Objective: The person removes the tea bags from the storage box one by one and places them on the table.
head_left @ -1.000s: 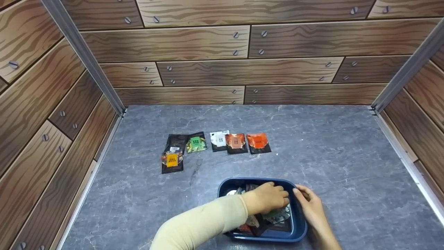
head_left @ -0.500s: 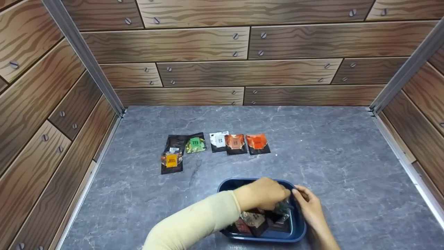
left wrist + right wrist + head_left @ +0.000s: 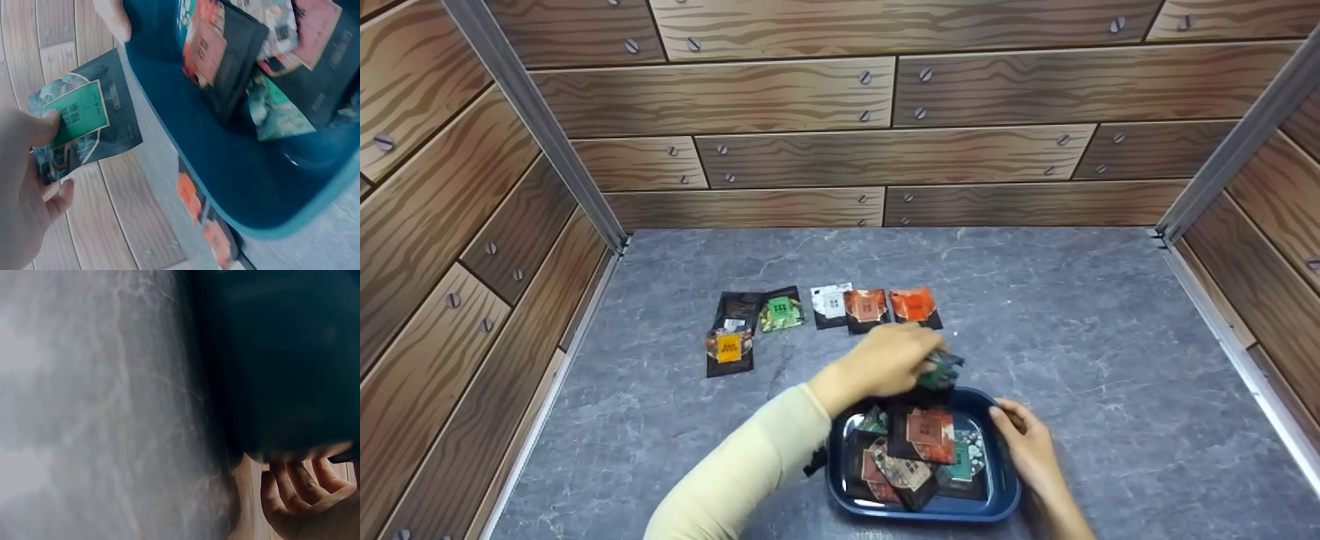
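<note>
My left hand [image 3: 889, 360] pinches a dark sachet with a green label [image 3: 79, 115], thumb on its front, above the far rim of a blue tub [image 3: 926, 516]. Inside the tub lie several sachets, overlapping: an orange-red one [image 3: 926, 435] on top, a beige-labelled one [image 3: 904, 466] and a teal-labelled one [image 3: 964, 459] among them. My right hand [image 3: 1035, 446] holds the tub's right rim at the far corner. In the right wrist view its bent fingers [image 3: 304, 486] are against the tub's outer wall.
Beyond the tub, sachets lie in a rough row: orange [image 3: 915, 306], orange-brown [image 3: 867, 309], white [image 3: 830, 304], green [image 3: 781, 309]. At the left a yellow-labelled sachet [image 3: 729, 351] overlaps a black one [image 3: 737, 306]. Wood-patterned walls [image 3: 780, 157] enclose the grey marbled table [image 3: 1072, 315].
My left hand has risen out of the tub and moved away and left, carrying the green-labelled sachet. The tub's contents now show. My right hand has stayed at the rim.
</note>
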`<state>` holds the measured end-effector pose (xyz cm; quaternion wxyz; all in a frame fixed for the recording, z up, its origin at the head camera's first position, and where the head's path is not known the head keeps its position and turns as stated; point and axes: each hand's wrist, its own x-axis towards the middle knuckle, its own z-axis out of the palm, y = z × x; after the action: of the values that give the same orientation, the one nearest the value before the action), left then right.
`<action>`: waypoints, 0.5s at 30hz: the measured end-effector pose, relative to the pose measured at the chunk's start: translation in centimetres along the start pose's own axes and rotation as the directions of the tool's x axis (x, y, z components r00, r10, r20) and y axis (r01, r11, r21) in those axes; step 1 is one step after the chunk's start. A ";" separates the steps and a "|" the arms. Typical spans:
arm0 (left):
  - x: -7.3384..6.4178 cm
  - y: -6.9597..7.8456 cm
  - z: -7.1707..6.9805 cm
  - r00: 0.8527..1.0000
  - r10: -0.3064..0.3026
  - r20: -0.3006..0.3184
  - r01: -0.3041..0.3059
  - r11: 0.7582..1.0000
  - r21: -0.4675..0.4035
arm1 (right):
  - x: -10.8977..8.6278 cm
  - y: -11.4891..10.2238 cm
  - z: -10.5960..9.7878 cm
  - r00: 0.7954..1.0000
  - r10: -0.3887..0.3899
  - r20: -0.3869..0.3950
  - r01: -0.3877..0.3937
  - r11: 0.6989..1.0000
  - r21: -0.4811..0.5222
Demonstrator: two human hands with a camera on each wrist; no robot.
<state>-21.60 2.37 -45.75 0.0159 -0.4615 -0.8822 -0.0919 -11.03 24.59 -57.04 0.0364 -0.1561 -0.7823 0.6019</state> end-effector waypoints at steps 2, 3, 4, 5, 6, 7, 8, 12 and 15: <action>-0.4 -0.8 -0.1 0.999 -0.018 -0.035 0.018 1.000 -0.019 | 0.0 0.0 0.0 1.000 0.003 0.000 -0.003 1.000 -0.001; -0.6 -1.2 -0.2 0.998 -0.029 -0.050 0.028 0.999 -0.028 | 0.0 0.0 0.0 1.000 0.004 -0.001 -0.004 1.000 -0.005; -0.8 -1.6 -0.3 0.997 -0.041 -0.065 0.039 0.998 -0.041 | 0.0 0.0 0.1 1.000 0.003 -0.002 -0.003 1.000 -0.008; -1.0 -2.1 -0.4 0.995 -0.055 -0.078 0.051 0.997 -0.054 | 0.0 0.0 0.1 1.000 0.000 -0.004 0.000 1.000 -0.010; -1.2 -2.5 -0.6 0.993 -0.068 -0.093 0.062 0.996 -0.063 | 0.0 0.0 0.1 1.000 -0.002 -0.004 0.002 1.000 -0.011; -1.4 -3.0 -0.7 0.991 -0.081 -0.108 0.073 0.995 -0.074 | 0.0 0.0 0.1 1.000 -0.004 -0.004 0.004 1.000 -0.015; -1.6 -3.4 -0.9 0.988 -0.095 -0.120 0.086 0.993 -0.084 | 0.0 0.0 0.1 1.000 -0.006 -0.005 0.005 1.000 -0.019; -2.6 -5.4 -1.3 0.972 -0.173 -0.160 0.154 0.980 -0.125 | 0.0 0.0 0.0 1.000 -0.003 -0.011 0.003 1.000 -0.015; -3.7 -6.9 -1.2 0.955 -0.243 -0.170 0.220 0.964 -0.147 | 0.0 -0.1 0.0 1.000 0.006 -0.009 -0.006 1.000 -0.009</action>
<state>-25.17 -4.66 -45.96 0.0583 -0.3443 -0.9172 -0.1918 -11.06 24.55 -57.00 0.0375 -0.1615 -0.7842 0.5979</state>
